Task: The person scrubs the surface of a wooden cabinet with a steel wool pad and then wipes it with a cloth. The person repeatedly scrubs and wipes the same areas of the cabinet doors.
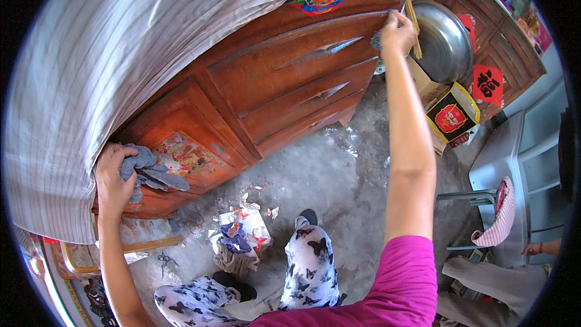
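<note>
My left hand (112, 177) is closed round a bunched grey cloth (145, 163) against the left end of a reddish-brown wooden cabinet (266, 94). Beside the cloth, a worn, colourful paper picture (184, 156) covers part of the cabinet door. Far to the right, my right arm stretches out to the cabinet's other end. There my right hand (399, 35) has its fingers closed at the upper edge. A small dark grey, rough-looking thing (376, 40) shows beside that hand; its kind is unclear, and the fingers partly hide it.
A striped sheet (139, 48) drapes over the cabinet top. Paper scraps and rags lie on a white sheet (257, 227) on the floor by my feet. At right stand a large metal basin (445, 42), a black-and-yellow box (452, 115) and a chair (499, 212). Another person's legs (496, 284) are at lower right.
</note>
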`<control>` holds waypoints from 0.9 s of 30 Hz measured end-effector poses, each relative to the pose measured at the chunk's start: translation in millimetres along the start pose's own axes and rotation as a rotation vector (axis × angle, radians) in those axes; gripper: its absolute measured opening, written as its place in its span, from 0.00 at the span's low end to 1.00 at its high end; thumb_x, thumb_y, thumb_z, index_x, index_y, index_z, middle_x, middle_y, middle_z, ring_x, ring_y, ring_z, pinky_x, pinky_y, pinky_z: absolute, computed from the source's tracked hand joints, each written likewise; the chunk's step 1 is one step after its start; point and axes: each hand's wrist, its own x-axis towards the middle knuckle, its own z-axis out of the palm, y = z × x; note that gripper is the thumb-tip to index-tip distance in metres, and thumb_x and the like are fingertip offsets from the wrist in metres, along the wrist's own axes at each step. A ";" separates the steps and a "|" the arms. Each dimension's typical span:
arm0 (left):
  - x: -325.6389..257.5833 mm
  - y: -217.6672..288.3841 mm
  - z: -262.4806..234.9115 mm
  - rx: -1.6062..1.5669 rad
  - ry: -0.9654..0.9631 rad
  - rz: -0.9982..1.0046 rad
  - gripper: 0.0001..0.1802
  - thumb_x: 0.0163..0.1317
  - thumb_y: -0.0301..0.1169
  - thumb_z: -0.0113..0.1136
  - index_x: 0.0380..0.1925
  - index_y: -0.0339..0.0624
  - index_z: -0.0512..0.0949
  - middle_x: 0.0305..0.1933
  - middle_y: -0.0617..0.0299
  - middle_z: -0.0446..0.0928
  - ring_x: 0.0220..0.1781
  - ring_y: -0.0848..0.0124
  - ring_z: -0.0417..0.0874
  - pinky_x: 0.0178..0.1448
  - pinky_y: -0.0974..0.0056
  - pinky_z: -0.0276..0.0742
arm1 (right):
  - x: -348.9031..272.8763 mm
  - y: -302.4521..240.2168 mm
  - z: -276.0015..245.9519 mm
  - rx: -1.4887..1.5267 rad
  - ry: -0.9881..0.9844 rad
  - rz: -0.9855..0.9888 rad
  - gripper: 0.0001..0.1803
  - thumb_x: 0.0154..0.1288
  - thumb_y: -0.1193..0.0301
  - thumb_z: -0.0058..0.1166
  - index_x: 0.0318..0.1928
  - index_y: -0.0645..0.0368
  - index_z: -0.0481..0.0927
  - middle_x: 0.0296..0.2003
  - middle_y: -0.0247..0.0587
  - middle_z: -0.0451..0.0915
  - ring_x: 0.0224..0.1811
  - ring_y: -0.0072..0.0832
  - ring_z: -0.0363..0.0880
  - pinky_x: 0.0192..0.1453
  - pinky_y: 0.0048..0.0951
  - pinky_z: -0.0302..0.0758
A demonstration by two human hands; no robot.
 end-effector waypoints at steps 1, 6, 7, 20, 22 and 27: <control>-3.3 -0.8 -0.8 0.004 -0.006 -0.009 0.22 0.43 0.15 0.62 0.43 0.38 0.81 0.45 0.48 0.79 0.50 0.47 0.81 0.59 0.50 0.76 | -28.6 -11.9 0.2 -0.017 -0.029 -0.170 0.08 0.72 0.66 0.65 0.46 0.53 0.90 0.45 0.49 0.88 0.49 0.47 0.85 0.57 0.45 0.80; -13.1 -5.5 -10.5 0.033 -0.018 -0.022 0.22 0.43 0.16 0.62 0.43 0.37 0.81 0.45 0.48 0.79 0.50 0.47 0.81 0.58 0.50 0.77 | -75.9 -47.4 -5.3 0.028 -0.171 -0.435 0.12 0.76 0.61 0.61 0.47 0.55 0.89 0.47 0.48 0.90 0.52 0.45 0.87 0.61 0.42 0.79; -8.5 -4.0 -7.1 0.015 -0.008 -0.013 0.22 0.43 0.16 0.62 0.43 0.37 0.81 0.45 0.48 0.79 0.50 0.47 0.81 0.58 0.50 0.77 | -45.1 -33.9 -1.8 -0.048 -0.126 -0.312 0.13 0.77 0.60 0.60 0.48 0.55 0.90 0.47 0.48 0.90 0.52 0.46 0.88 0.61 0.42 0.79; -9.5 -3.3 -9.1 -0.002 0.001 -0.002 0.22 0.43 0.15 0.63 0.43 0.37 0.81 0.45 0.48 0.79 0.50 0.47 0.81 0.58 0.50 0.77 | -104.0 -63.7 -1.5 0.066 -0.166 -0.300 0.10 0.74 0.64 0.63 0.47 0.57 0.85 0.45 0.48 0.84 0.53 0.45 0.81 0.61 0.45 0.76; -6.5 -1.1 -5.5 -0.013 0.004 0.004 0.22 0.43 0.15 0.63 0.43 0.37 0.81 0.45 0.48 0.79 0.50 0.47 0.81 0.58 0.50 0.77 | -47.4 -36.4 8.4 0.133 -0.104 0.032 0.11 0.74 0.66 0.64 0.48 0.60 0.87 0.46 0.49 0.89 0.48 0.42 0.87 0.59 0.42 0.80; 0.7 2.1 -3.2 -0.052 0.018 0.008 0.21 0.43 0.15 0.63 0.42 0.38 0.81 0.44 0.48 0.79 0.49 0.47 0.82 0.57 0.50 0.77 | 26.0 8.3 14.8 0.020 0.034 0.178 0.17 0.69 0.66 0.69 0.51 0.64 0.83 0.48 0.54 0.87 0.49 0.45 0.87 0.60 0.44 0.80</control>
